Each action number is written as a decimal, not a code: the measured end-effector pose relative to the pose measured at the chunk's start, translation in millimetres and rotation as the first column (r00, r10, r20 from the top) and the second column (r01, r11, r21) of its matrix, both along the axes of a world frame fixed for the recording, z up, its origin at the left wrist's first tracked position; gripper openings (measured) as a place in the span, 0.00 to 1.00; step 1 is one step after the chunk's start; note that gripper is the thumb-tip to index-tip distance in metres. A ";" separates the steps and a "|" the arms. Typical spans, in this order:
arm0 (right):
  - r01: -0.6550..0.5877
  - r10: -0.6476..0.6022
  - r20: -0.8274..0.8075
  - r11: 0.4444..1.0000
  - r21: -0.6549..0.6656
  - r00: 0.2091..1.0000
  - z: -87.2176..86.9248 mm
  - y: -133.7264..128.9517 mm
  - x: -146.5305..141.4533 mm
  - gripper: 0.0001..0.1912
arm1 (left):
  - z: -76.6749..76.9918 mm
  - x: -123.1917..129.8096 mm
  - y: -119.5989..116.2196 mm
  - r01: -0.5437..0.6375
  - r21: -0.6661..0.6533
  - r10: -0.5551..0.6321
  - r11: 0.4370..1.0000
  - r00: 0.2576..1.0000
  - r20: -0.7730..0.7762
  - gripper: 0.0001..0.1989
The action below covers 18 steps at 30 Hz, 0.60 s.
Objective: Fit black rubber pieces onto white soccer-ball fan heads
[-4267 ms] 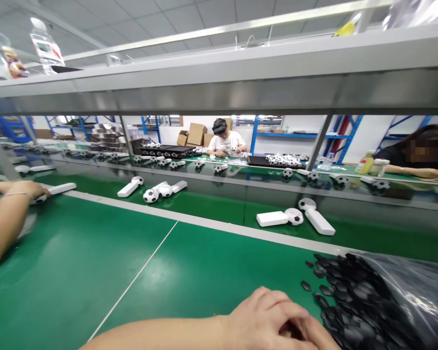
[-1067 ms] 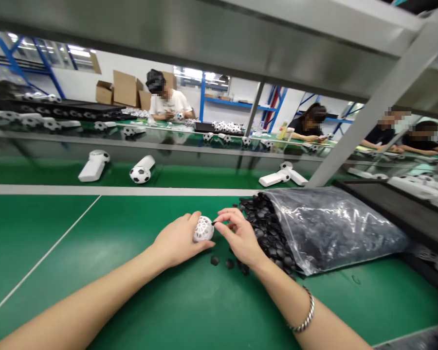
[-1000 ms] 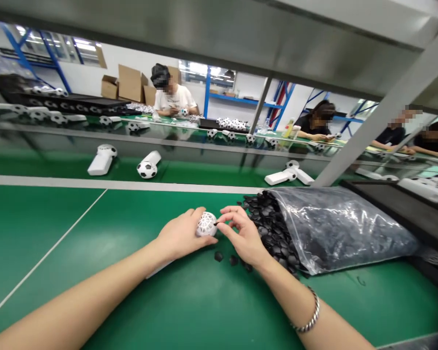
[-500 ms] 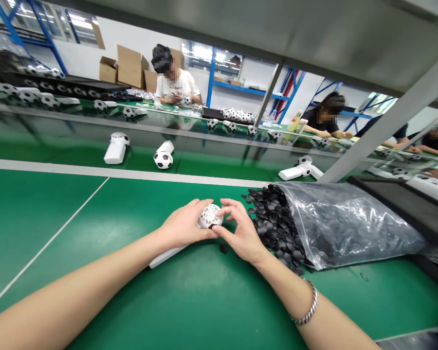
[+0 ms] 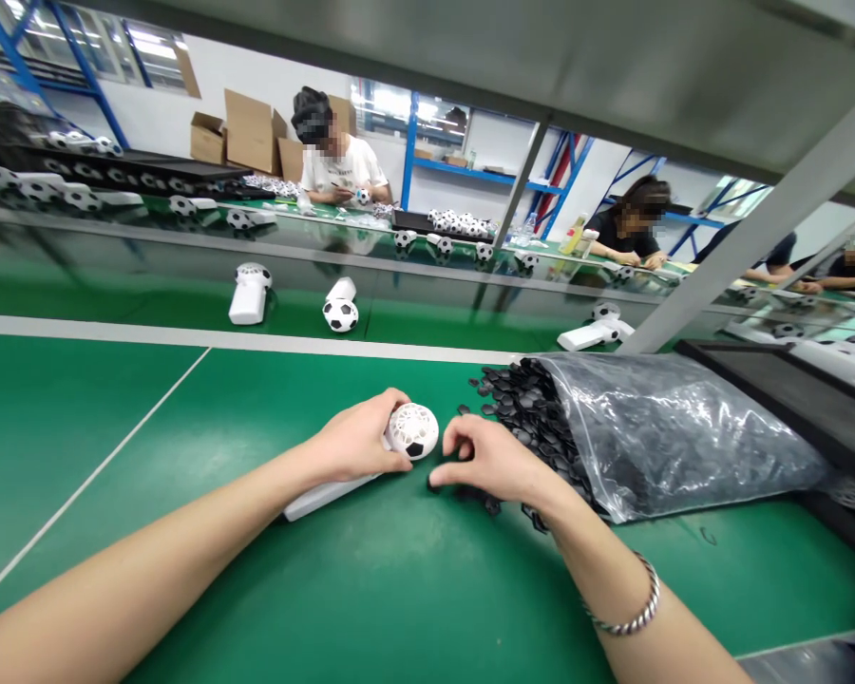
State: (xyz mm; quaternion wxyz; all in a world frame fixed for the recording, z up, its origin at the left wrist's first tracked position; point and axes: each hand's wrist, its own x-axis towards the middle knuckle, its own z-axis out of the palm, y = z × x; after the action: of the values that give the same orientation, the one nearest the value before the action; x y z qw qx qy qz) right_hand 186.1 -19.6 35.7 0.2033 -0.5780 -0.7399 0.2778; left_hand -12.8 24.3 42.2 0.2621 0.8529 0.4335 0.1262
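Note:
My left hand point(image 5: 363, 437) is wrapped round the head of a white soccer-ball device point(image 5: 413, 430), whose white handle lies toward the lower left. One black patch shows on the ball's front, below its open white lattice. Just right of it, my right hand point(image 5: 488, 461) is off the ball with thumb and fingers apart. A single black piece point(image 5: 433, 484) lies at the right thumb tip. Beyond that hand, a heap of black pieces point(image 5: 523, 399) spills from a clear plastic bag point(image 5: 684, 437).
Soccer-ball devices point(image 5: 340, 314) stand on the green belt point(image 5: 413, 328) behind the white strip. A black tray point(image 5: 776, 380) sits at right. A slanted metal post point(image 5: 727, 223) rises beside the bag. Across the line, several people work.
My right hand has left the ball and moved right and slightly down. The black patch at the ball's front is now uncovered. Devices on the near belt have shifted right.

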 end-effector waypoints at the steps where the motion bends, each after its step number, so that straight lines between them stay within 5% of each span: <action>1: -0.042 0.041 0.081 0.999 0.006 0.996 0.6 -1.4 1.1 0.17 | 1.9 -1.1 1.0 0.018 -0.006 -0.018 1.000 1.000 -0.011 0.31; 7: -0.155 0.148 0.118 0.986 0.054 0.982 -3.1 -6.3 -4.8 0.09 | 9.1 -8.1 8.3 0.094 0.209 -0.061 0.973 0.985 -0.159 0.31; 12: -0.135 0.131 -0.194 0.991 -0.009 0.972 1.2 -5.1 -4.4 0.04 | 2.7 -8.9 11.1 0.137 0.255 -0.098 0.957 0.982 -0.161 0.33; 18: -0.066 0.021 -0.513 0.995 -0.070 0.858 4.8 -0.5 -9.1 0.06 | -4.2 -7.7 12.7 0.127 0.264 -0.101 0.956 0.989 -0.111 0.32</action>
State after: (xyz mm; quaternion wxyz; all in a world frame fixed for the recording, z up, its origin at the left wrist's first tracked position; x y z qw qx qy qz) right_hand 177.0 -20.1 40.5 0.3614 -0.4747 -0.6597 0.4569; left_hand -20.5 37.0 38.0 0.1288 0.9094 0.3743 0.1276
